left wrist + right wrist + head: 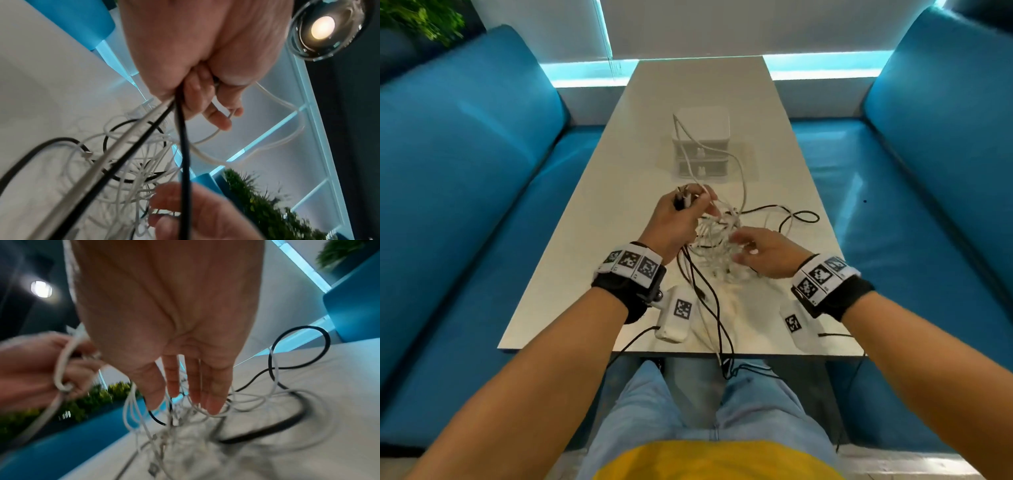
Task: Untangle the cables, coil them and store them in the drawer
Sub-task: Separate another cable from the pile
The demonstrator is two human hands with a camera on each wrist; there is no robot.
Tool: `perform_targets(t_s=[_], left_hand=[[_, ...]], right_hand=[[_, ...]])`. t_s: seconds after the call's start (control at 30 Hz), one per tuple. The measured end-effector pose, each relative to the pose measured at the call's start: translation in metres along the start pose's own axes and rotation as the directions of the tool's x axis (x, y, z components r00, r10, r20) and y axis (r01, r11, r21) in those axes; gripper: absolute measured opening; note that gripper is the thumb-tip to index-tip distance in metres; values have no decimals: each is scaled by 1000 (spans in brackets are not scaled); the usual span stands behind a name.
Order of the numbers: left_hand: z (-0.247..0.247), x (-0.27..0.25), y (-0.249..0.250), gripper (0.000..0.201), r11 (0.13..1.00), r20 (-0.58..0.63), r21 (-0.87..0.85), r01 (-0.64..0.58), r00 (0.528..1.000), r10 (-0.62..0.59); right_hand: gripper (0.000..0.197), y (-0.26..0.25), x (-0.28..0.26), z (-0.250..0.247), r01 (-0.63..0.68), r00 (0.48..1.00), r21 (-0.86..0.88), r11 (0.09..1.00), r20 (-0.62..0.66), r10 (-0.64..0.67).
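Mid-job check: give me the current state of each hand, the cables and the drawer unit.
left hand: grips several black and white cable strands, raised above the table.
right hand: fingers straight, reaching into the tangle.
cable tangle: still knotted, not coiled, on the table.
drawer unit: both drawers closed; a white cable crosses its front.

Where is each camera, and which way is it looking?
Head: worn high, looking down the white table; both forearms, jeans show.
Left wrist: looks along the left hand, which grips black and white cable strands.
Right wrist: looks along the open right hand reaching into the tangled white and black cables.
All share that tangle.
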State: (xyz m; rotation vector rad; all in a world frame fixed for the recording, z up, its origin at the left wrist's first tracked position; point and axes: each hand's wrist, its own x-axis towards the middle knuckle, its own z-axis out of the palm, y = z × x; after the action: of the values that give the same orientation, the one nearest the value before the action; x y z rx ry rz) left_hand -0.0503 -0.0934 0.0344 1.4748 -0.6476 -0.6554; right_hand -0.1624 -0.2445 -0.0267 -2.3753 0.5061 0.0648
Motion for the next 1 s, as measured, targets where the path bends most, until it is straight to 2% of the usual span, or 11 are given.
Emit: perform_targets(t_s=[0.1, 0.27, 0.37, 0.43, 0.47, 0.53, 0.63, 0.7, 0.77, 0.87, 1.0], left_hand=[[-15, -1, 4, 21, 992, -49, -126, -3, 999, -3], [-31, -6, 18, 24, 966, -137, -239, -103, 988, 72], [-39, -6, 26, 26, 940, -183, -299, -163, 977, 111], [-39, -7, 29, 26, 958, -146, -231, -173, 979, 142], [-37, -7, 29, 25, 968, -109, -180, -173, 982, 155], [-28, -9, 29, 23, 976, -39, -129, -174, 985, 170], [-16, -6, 32, 21, 973, -6, -105, -204, 979, 204], [-13, -4, 29, 19, 968, -25, -110, -226, 974, 224], [-14, -2, 24, 19, 967, -39, -95, -235, 972, 232], [-13, 0, 16, 16, 974, -95, -61, -220, 972, 214], [-12, 9, -3, 14, 992, -160, 43, -119, 979, 124]], right_hand=[[38, 5, 13, -3, -67, 997, -90, 994, -55, 62], [52, 13, 29, -11, -173, 984, -193, 966, -80, 161], [52, 14, 29, -16, -210, 977, -196, 958, -92, 195], [44, 4, 28, -22, -206, 960, -163, 965, -224, 167], [42, -7, 29, -24, -160, 947, -139, 977, -301, 112], [40, -39, 25, -27, 0, 937, -71, 997, -349, -25], [9, -76, 21, -30, 169, 923, 67, 983, -360, -134], [6, -84, 20, -35, 223, 902, 107, 969, -399, -164], [6, -82, 21, -36, 261, 904, 164, 951, -388, -181], [15, -79, 21, -33, 304, 899, 150, 941, -372, -231], [8, -79, 21, -32, 368, 859, 289, 884, -468, -205]])
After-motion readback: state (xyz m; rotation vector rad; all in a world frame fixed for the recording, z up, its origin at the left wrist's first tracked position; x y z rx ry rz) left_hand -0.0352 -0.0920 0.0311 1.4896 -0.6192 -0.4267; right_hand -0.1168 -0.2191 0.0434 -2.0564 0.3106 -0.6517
